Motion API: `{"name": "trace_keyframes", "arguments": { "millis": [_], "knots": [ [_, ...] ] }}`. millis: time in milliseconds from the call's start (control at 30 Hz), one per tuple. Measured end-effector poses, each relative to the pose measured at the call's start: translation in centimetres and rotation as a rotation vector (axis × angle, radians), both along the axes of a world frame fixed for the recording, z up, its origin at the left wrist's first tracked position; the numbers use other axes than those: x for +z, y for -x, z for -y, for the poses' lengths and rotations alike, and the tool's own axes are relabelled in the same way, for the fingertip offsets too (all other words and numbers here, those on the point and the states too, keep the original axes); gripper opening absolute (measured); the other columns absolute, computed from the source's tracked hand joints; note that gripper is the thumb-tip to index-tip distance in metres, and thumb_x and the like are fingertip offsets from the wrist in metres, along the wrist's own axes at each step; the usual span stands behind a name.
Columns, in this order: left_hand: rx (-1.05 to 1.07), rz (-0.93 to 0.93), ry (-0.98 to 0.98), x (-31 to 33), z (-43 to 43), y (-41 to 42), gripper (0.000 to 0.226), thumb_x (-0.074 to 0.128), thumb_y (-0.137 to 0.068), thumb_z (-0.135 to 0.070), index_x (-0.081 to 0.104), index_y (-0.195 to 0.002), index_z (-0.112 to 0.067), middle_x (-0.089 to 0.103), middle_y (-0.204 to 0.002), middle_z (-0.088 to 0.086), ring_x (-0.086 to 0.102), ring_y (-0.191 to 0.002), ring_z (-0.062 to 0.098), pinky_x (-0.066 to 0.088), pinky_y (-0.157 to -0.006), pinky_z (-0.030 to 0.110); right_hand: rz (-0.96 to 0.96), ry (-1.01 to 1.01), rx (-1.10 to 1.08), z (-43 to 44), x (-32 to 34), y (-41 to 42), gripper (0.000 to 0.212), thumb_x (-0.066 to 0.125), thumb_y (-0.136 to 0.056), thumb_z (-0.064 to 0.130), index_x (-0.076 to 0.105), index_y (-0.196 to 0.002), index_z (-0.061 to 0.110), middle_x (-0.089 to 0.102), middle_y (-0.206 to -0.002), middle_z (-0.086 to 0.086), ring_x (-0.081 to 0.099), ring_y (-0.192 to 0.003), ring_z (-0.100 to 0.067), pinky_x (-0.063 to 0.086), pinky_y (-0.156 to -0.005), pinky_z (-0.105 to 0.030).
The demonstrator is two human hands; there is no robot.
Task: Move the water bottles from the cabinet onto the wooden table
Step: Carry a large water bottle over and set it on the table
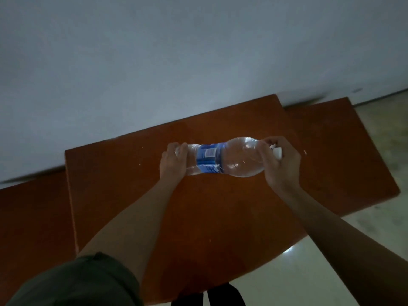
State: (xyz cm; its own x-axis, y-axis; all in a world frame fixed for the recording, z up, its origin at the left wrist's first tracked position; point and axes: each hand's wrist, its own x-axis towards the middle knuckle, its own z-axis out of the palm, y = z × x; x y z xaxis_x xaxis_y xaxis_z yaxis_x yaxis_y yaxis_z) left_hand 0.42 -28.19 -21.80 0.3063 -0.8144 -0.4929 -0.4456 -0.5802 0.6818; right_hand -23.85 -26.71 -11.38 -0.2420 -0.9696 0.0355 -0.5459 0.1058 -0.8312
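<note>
Dim, bluish cast. Small highlights on bottle [239,161] between left hand [174,161] and right hand [283,165]. Bright glint on floor [289,251] below right hand. Foot of wall [132,62] beyond hands motion-smeared.

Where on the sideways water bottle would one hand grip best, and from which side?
Probably the labelled waist of the water bottle, from above: it lies horizontal and narrows there, free between the left hand and right hand gripping its ends.

Left grip [173,161], right grip [281,162], both curled.
</note>
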Motion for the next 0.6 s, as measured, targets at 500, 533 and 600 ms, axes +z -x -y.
{"name": "trace_keyframes", "arguments": {
  "millis": [500, 533, 600],
  "knots": [
    [0.219, 0.150, -0.018, 6.7, -13.0, -2.9, 0.073, 0.025, -0.085, -0.072, 0.054, -0.125, -0.019, 0.065, -0.106, 0.008, 0.063, -0.094, 0.023, 0.053, -0.082, 0.041, 0.029, 0.010, 0.280, -6.3, 4.8, -3.5, 0.032, 0.056, -0.086, 0.052, 0.062, -0.094, 0.022, 0.068, -0.074, 0.009, 0.067, -0.061, -0.004, 0.057, -0.048, -0.034],
    [0.252, 0.173, -0.016, 7.7, -14.7, -3.6, 0.074, 0.024, -0.085, -0.073, 0.056, -0.123, -0.019, 0.066, -0.105, 0.007, 0.064, -0.094, 0.023, 0.053, -0.083, 0.041, 0.019, 0.014, 0.329, -7.0, 5.5, -4.3, 0.032, 0.055, -0.086, 0.052, 0.063, -0.094, 0.021, 0.068, -0.076, 0.009, 0.067, -0.062, -0.005, 0.057, -0.050, -0.035],
    [0.322, 0.214, -0.015, 9.3, -18.2, -5.6, 0.080, 0.018, -0.081, -0.079, 0.059, -0.118, -0.021, 0.068, -0.104, 0.005, 0.064, -0.094, 0.023, 0.053, -0.086, 0.045, -0.005, 0.032, 0.435, -8.1, 6.9, -6.2, 0.033, 0.052, -0.086, 0.052, 0.062, -0.094, 0.022, 0.067, -0.080, 0.008, 0.066, -0.065, -0.006, 0.058, -0.054, -0.038]
  ]
}}
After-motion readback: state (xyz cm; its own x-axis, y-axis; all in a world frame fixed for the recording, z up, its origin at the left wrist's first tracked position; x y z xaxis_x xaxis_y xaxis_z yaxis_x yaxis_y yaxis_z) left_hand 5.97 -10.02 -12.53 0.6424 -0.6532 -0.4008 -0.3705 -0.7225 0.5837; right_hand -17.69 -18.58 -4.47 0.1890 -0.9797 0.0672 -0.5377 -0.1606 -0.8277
